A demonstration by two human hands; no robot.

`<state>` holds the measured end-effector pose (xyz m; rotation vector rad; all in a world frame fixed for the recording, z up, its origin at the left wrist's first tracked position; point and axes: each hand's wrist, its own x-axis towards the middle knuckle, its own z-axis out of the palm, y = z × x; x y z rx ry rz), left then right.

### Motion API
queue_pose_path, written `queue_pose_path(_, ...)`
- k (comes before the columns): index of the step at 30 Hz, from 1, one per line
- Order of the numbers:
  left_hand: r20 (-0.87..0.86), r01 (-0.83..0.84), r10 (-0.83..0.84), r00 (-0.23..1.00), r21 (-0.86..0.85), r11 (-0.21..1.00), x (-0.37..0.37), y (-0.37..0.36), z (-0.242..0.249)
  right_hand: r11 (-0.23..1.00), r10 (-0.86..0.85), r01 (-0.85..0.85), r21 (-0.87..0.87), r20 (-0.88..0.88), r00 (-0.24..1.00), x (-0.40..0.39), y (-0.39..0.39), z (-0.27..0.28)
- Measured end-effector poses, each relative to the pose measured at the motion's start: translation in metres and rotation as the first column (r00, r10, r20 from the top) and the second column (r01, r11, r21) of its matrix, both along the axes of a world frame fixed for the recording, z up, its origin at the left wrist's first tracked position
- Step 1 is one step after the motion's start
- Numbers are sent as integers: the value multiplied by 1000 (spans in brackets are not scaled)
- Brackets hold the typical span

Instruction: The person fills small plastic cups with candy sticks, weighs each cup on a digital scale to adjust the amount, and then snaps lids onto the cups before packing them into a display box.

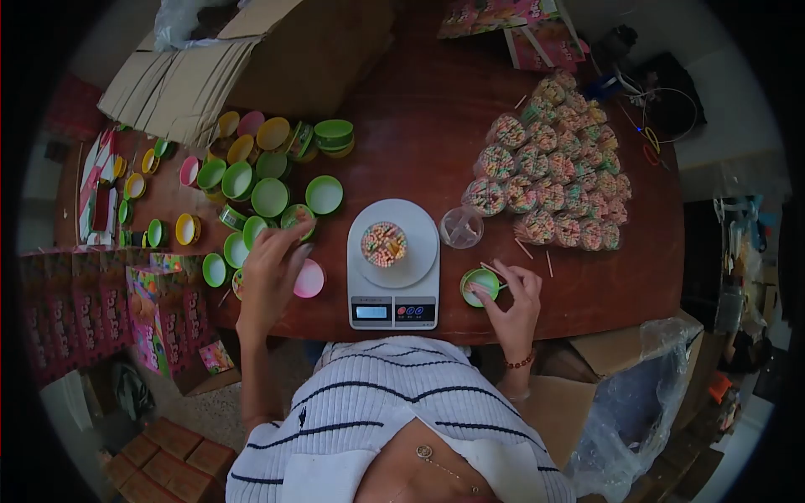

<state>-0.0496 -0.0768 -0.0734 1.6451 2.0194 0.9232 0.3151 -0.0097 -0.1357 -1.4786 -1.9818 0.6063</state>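
My left hand (pixel 275 261) reaches over the group of round lids on the left, fingers extended and apart. Its fingertips are right at a green lid (pixel 298 216), and a pink lid (pixel 309 278) lies beside the hand. My right hand (pixel 517 300) is at a small green lid (pixel 480 287) with a few thin sticks in it; thumb and index finger are spread around its right side. Between my hands stands a white kitchen scale (pixel 392 295). On its plate is a clear cup of colourful thin sticks (pixel 384 244), seen from above.
Behind the scale's right side stands a clear cup (pixel 462 227). Many filled cups (pixel 553 168) form a block at the right, with loose sticks (pixel 549 263) near it. Cardboard (pixel 193 84) is at the back left; printed boxes (pixel 163 310) stand at left. An open carton (pixel 579 402) is at lower right.
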Motion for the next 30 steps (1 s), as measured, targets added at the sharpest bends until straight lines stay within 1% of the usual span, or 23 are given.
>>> queue_pose_path(1, -25, -43, 42, 999, -38, 998, -8, -8, -2, 1000, -3, 3, 21, -15, 1000, 3, 18, 13)
queue_pose_path(2, -29, -28, 27, 999, -21, 999, -11, -14, -3, 991, -14, 19, 129, -37, 999, 3, 46, 22)
queue_pose_path(3, -37, -50, 47, 998, -71, 996, -13, -20, -5, 972, -24, 37, 233, -58, 998, 1, 82, 31)
queue_pose_path(4, -48, -73, 67, 997, -119, 990, -14, -25, -7, 927, -67, 75, 367, -35, 997, -5, 125, 38)
queue_pose_path(5, -95, -45, 36, 995, -96, 994, -14, -28, -10, 893, -117, 94, 440, 27, 993, -16, 170, 49)
queue_pose_path(6, -143, -23, 12, 990, -72, 997, -11, -29, -12, 829, -129, 72, 555, 64, 990, -24, 219, 48)
queue_pose_path(7, -111, -37, 23, 994, -119, 992, -7, -31, -9, 835, -120, 35, 549, 119, 986, -30, 271, 44)
queue_pose_path(9, -141, -10, 3, 990, -55, 998, -7, -39, -16, 712, -207, 8, 702, 199, 958, -51, 365, 28)
queue_pose_path(11, -127, -55, 50, 991, -31, 998, -2, -47, -12, 666, -308, -102, 739, 396, 865, -61, 432, 21)
queue_pose_path(12, -112, -103, 96, 989, -62, 993, -2, -52, -11, 615, -500, -187, 766, 562, 659, -61, 468, 13)
queue_pose_path(13, -98, -150, 141, 985, -94, 984, -1, -57, -12, 600, -504, -190, 777, 552, 665, -59, 492, 4)
queue_pose_path(14, -96, -189, 179, 979, -116, 975, -1, -63, -13, 628, -504, -195, 754, 585, 636, -58, 513, -4)
queue_pose_path(15, -101, -196, 186, 977, -102, 975, -3, -69, -17, 657, -503, -196, 728, 617, 606, -60, 527, -5)
queue_pose_path(16, -94, -220, 209, 973, -118, 968, -5, -75, -22, 651, -504, -196, 734, 610, 611, -62, 532, 8)
queue_pose_path(18, -79, -244, 235, 969, -142, 959, -10, -78, -31, 851, -299, -26, 524, 526, 796, -59, 538, 30)
queue_pose_path(19, -54, -216, 211, 976, -145, 965, -11, -78, -35, 853, -298, -29, 520, 532, 792, -60, 537, 33)
queue_pose_path(20, -30, -185, 183, 983, -148, 971, -12, -79, -38, 775, -304, -78, 627, 478, 824, -62, 534, 35)
queue_pose_path(22, -32, -143, 140, 990, -175, 974, -8, -69, -30, 684, -308, -111, 721, 424, 852, -60, 533, 24)
queue_pose_path(24, -38, -109, 104, 994, -177, 978, -6, -62, -29, 547, -449, -252, 798, 534, 716, -64, 536, 12)
queue_pose_path(25, -35, -95, 90, 995, -170, 981, -5, -62, -32, 555, -476, -255, 792, 554, 683, -64, 538, 6)
queue_pose_path(26, -33, -84, 80, 996, -160, 984, -5, -62, -35, 542, -483, -253, 802, 543, 687, -64, 542, 0)
queue_pose_path(29, 12, -112, 115, 993, -147, 983, -3, -70, -44, 704, -466, 22, 710, 438, 769, -67, 541, -6)
queue_pose_path(30, 39, -132, 139, 990, -148, 980, -2, -71, -47, 701, -465, 20, 712, 436, 771, -67, 545, -4)
